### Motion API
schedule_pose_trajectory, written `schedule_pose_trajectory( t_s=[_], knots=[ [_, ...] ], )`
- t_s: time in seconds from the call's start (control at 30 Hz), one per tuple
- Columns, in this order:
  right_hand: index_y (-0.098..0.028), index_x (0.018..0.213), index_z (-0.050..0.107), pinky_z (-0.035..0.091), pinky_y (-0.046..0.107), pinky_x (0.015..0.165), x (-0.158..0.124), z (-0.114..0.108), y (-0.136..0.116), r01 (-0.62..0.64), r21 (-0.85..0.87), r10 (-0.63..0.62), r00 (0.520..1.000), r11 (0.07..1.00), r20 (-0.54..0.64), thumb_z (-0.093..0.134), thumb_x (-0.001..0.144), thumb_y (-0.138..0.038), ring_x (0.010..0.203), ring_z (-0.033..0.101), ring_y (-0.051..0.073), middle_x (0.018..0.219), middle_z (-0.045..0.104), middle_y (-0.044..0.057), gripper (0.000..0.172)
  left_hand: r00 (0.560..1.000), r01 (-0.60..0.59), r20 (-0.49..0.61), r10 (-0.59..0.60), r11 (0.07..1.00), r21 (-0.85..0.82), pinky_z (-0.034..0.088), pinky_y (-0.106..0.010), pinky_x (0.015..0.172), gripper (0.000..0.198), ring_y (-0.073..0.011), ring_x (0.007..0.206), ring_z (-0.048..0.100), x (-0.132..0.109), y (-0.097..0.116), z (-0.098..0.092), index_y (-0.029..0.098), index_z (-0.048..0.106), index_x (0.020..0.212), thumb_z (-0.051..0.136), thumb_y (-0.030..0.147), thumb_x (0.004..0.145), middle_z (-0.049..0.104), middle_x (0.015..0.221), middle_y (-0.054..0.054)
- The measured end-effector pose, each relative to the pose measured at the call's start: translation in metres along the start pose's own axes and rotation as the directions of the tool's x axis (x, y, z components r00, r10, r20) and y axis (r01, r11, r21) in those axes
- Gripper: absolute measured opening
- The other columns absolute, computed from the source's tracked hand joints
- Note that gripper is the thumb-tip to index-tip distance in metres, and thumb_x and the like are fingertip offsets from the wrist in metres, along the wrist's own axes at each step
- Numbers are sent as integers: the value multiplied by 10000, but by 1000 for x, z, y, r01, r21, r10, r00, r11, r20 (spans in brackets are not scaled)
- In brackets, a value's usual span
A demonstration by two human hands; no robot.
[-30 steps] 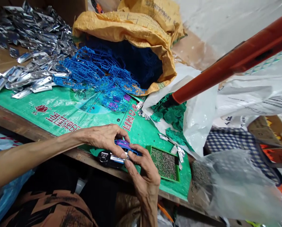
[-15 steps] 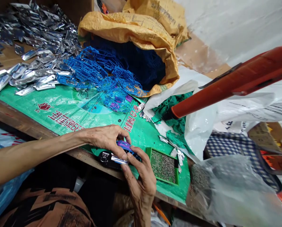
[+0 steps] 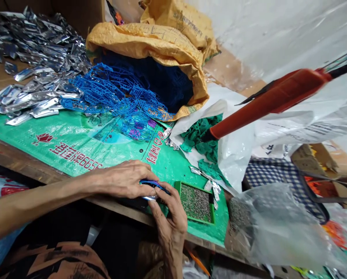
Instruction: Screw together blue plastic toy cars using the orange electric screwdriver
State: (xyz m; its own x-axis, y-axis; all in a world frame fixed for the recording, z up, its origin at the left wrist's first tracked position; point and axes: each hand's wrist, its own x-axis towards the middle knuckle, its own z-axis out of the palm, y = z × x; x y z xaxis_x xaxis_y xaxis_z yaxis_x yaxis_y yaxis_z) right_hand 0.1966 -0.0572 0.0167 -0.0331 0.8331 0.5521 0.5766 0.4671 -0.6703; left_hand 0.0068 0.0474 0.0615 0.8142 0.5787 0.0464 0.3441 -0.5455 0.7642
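The left hand (image 3: 133, 180) and the right hand (image 3: 172, 213) meet above the near edge of the bench (image 3: 25, 163). Both have their fingers bent nearly closed, and between them they hold a blue frame (image 3: 149, 182) with a shiny metal piece (image 3: 149, 198), partly hidden. Just beside the right hand is a green tray (image 3: 177, 189) containing small metal parts (image 3: 196, 202).

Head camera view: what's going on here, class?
A person's left hand and right hand meet at the table's near edge, fingers around a blue piece with a shiny metal part, largely hidden by the grip. Just right of them is a green tray of small bits. Further back, blue pieces spill from a yellow sack beside piled silver pieces.
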Motion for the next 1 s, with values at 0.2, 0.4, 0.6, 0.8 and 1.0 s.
schedule_pose_trajectory(
  t_s=[0.2, 0.4, 0.6, 0.8, 1.0],
  knots=[
    [-251, 1189, 713, 623, 350, 923, 10, -1, 0, -53, -2, 53, 997, 999, 59, 727, 880, -126, 1093, 719, 209, 1170, 736, 90, 333, 948, -170, -244, 203, 974, 150, 568, -346, 978, 330, -245, 1144, 709, -26, -15, 21, 202, 667, 1309, 470, 280, 1057, 713, 1280, -119],
    [-258, 1214, 702, 616, 334, 922, 11, -3, -1, -65, 34, 63, 996, 997, 62, 727, 874, -109, 1116, 709, 206, 1158, 752, 72, 372, 869, -304, -367, 333, 943, 136, 571, -381, 1063, 467, -245, 1242, 682, -32, -37, 25, 240, 584, 1434, 653, 251, 972, 693, 1364, -107],
    [-254, 1202, 705, 627, 369, 939, 12, 3, -6, -75, 8, 75, 997, 997, 15, 724, 885, -147, 1087, 729, 215, 1146, 763, 81, 336, 875, -298, -330, 355, 931, 211, 580, -358, 1049, 418, -226, 1241, 683, -31, -36, 31, 216, 573, 1437, 561, 210, 1020, 674, 1392, -95],
    [-244, 1337, 657, 601, 410, 1024, 8, -8, -16, -128, -99, 129, 992, 987, 6, 704, 911, -188, 1235, 679, 240, 1297, 722, 119, 432, 885, -273, -319, 338, 934, 231, 570, -335, 1062, 435, -220, 1239, 682, -33, -41, 30, 296, 560, 1464, 512, 245, 1035, 661, 1412, -33],
    [-271, 1155, 745, 605, 391, 992, 54, -75, -16, -246, -291, 172, 951, 925, -256, 706, 918, -220, 1061, 744, 204, 1135, 785, 49, 246, 913, -271, -238, 330, 930, 249, 606, -354, 1027, 512, -248, 1208, 700, -35, -42, 16, 378, 500, 1509, 590, 320, 1009, 659, 1407, 4]
  ],
)
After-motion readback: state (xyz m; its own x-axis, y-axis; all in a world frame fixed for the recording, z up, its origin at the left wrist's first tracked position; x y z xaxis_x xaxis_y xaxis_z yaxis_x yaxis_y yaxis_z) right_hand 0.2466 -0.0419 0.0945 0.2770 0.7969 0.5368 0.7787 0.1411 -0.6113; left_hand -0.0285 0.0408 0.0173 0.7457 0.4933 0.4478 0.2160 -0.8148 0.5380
